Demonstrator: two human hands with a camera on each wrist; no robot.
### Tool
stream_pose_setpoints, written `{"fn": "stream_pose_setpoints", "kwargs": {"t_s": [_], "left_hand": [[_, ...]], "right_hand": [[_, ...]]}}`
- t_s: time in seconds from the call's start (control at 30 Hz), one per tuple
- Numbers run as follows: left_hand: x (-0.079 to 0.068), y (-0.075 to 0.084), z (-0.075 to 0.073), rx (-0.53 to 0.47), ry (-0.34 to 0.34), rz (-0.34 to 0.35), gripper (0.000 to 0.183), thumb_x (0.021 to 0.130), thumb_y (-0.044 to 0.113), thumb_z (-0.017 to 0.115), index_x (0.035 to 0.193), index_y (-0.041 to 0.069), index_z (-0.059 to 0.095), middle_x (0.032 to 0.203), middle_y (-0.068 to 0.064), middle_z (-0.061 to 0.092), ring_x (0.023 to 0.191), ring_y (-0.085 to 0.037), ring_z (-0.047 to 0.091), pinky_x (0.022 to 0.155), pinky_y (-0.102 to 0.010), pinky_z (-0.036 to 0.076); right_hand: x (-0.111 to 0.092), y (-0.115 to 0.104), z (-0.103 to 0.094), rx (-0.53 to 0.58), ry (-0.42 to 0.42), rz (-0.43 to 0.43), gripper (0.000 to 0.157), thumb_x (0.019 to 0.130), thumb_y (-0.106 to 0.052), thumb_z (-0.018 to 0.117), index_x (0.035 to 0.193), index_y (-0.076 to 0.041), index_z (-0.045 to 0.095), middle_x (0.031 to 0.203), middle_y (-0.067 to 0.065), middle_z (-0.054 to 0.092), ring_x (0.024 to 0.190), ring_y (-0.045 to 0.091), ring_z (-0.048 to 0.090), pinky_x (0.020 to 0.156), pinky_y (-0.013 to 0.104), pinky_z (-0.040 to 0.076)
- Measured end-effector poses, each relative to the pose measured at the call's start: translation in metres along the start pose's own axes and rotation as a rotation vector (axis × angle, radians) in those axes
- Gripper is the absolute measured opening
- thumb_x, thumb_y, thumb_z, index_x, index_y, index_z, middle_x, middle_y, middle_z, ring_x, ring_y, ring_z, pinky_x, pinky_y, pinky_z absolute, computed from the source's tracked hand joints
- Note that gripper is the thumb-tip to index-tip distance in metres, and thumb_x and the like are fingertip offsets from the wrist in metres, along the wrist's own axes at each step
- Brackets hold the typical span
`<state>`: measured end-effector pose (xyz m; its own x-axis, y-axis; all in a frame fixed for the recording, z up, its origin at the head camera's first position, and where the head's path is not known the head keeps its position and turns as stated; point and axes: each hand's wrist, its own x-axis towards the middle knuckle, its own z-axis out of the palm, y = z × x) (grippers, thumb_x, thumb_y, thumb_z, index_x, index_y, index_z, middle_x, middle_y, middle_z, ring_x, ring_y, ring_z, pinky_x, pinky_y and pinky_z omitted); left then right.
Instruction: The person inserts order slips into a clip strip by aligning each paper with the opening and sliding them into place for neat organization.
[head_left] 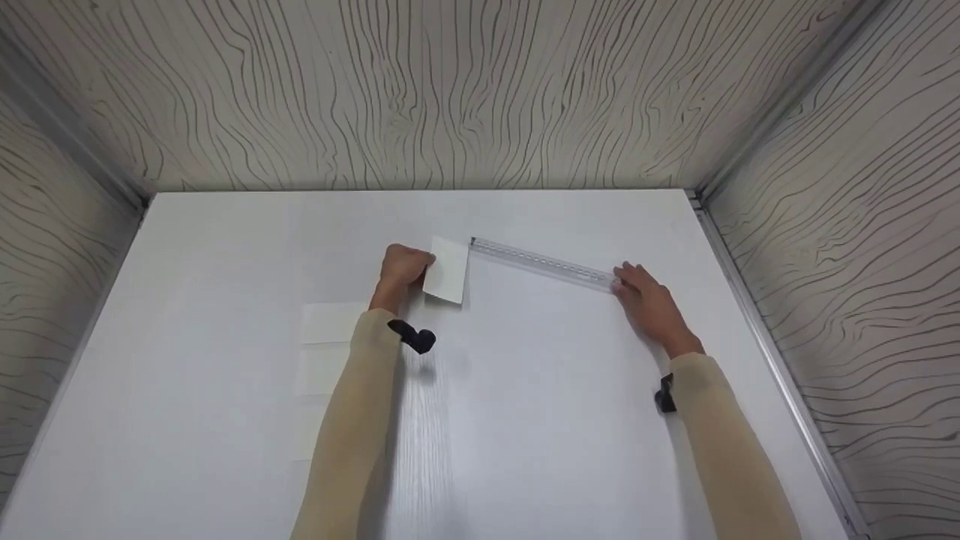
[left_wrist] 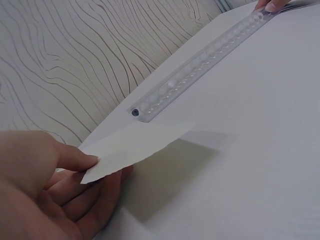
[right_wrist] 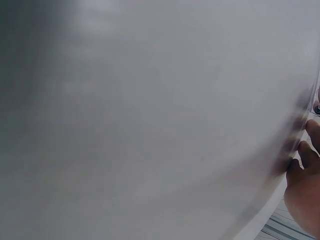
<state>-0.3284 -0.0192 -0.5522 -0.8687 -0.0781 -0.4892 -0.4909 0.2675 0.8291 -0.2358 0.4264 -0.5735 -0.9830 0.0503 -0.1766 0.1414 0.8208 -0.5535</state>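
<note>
My left hand [head_left: 405,266] pinches a small pale slip of paper [head_left: 448,271] by its left edge, thumb on top and fingers beneath. In the left wrist view the slip [left_wrist: 135,147] is tilted over the white table and casts a shadow on it. A clear plastic ruler [head_left: 544,262] slants from beside the slip's upper right corner to my right hand [head_left: 651,304]. That hand grips the ruler's right end. Its fingers [right_wrist: 307,157] show at the edge of the right wrist view, where most of the ruler is hidden.
Several pale paper pieces [head_left: 330,324] lie in a column on the white table [head_left: 210,360], partly behind my left sleeve [head_left: 349,442]. Wood-patterned panels [head_left: 420,97] rise at the back and both sides. A metal rail [head_left: 780,345] runs along the right edge.
</note>
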Motion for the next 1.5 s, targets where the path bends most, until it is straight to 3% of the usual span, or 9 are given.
{"fn": "stream_pose_setpoints", "kwargs": {"t_s": [0.13,0.3,0.5,0.8,0.97,1.13,1.23,1.33,1.5], "left_hand": [[0.001,0.001,0.003,0.008,0.0,-0.001,0.039,0.096,0.013,0.064,0.13,-0.006,0.066,0.121,-0.017,0.071,0.093,-0.019,0.063,0.076,-0.026,0.05],[0.005,0.004,0.008,0.027,0.012,0.004,0.038,0.095,0.012,0.064,0.128,-0.006,0.067,0.118,-0.016,0.071,0.092,-0.02,0.063,0.077,-0.027,0.05],[0.005,0.01,0.014,0.049,0.006,-0.007,0.038,0.094,0.011,0.063,0.129,-0.006,0.066,0.12,-0.015,0.069,0.099,-0.022,0.061,0.086,-0.03,0.051],[0.006,0.014,0.019,0.065,0.008,-0.012,0.042,0.093,0.011,0.063,0.132,-0.007,0.063,0.133,-0.018,0.068,0.114,-0.026,0.06,0.11,-0.039,0.051],[0.005,0.013,0.02,0.073,0.012,0.014,0.041,0.092,0.011,0.062,0.129,-0.007,0.063,0.127,-0.018,0.068,0.108,-0.025,0.059,0.101,-0.036,0.052],[0.004,0.013,0.022,0.087,-0.001,0.004,0.039,0.095,0.013,0.06,0.129,-0.006,0.063,0.113,-0.013,0.066,0.094,-0.022,0.059,0.077,-0.029,0.049],[0.004,0.014,0.023,0.086,0.0,0.0,0.039,0.095,0.012,0.059,0.129,-0.006,0.063,0.108,-0.011,0.063,0.091,-0.021,0.059,0.071,-0.027,0.046],[0.002,0.015,0.024,0.074,0.007,-0.001,0.041,0.094,0.012,0.059,0.13,-0.006,0.063,0.111,-0.012,0.064,0.095,-0.022,0.059,0.076,-0.028,0.048],[0.001,0.015,0.029,0.047,0.013,-0.007,0.046,0.095,0.013,0.059,0.137,-0.006,0.057,0.129,-0.018,0.066,0.109,-0.025,0.06,0.098,-0.036,0.053]], "right_hand": [[-0.001,-0.001,0.0,0.001,0.001,-0.025,0.06,0.111,-0.049,0.044,0.163,-0.02,0.039,0.176,0.006,0.025,0.166,0.034,0.01,0.132,0.062,0.009],[-0.002,-0.002,0.001,-0.004,0.002,-0.027,0.06,0.111,-0.049,0.043,0.163,-0.021,0.038,0.176,0.005,0.024,0.166,0.034,0.01,0.132,0.061,0.01],[0.0,0.0,0.001,-0.01,0.008,-0.015,0.059,0.111,-0.051,0.044,0.163,-0.023,0.039,0.176,0.003,0.025,0.166,0.033,0.01,0.131,0.062,0.009],[-0.002,-0.001,0.0,-0.005,0.006,-0.014,0.061,0.11,-0.053,0.043,0.163,-0.022,0.039,0.176,0.004,0.025,0.166,0.034,0.01,0.131,0.063,0.006],[-0.003,-0.001,0.0,0.0,0.009,-0.024,0.06,0.111,-0.052,0.043,0.163,-0.021,0.039,0.176,0.005,0.025,0.166,0.035,0.01,0.131,0.063,0.006],[-0.002,0.0,0.002,-0.003,0.005,-0.028,0.061,0.11,-0.053,0.042,0.163,-0.022,0.039,0.176,0.005,0.025,0.166,0.035,0.011,0.132,0.062,0.01],[-0.001,0.001,0.002,-0.009,0.006,-0.024,0.061,0.11,-0.054,0.042,0.163,-0.023,0.039,0.176,0.005,0.025,0.166,0.035,0.01,0.132,0.061,0.01],[-0.001,0.001,0.002,-0.007,0.006,-0.019,0.061,0.11,-0.054,0.042,0.163,-0.024,0.038,0.176,0.004,0.024,0.166,0.035,0.009,0.131,0.062,0.009],[-0.002,0.001,0.002,-0.004,0.01,-0.02,0.062,0.11,-0.054,0.042,0.164,-0.024,0.038,0.177,0.004,0.024,0.166,0.035,0.009,0.131,0.062,0.009]]}}
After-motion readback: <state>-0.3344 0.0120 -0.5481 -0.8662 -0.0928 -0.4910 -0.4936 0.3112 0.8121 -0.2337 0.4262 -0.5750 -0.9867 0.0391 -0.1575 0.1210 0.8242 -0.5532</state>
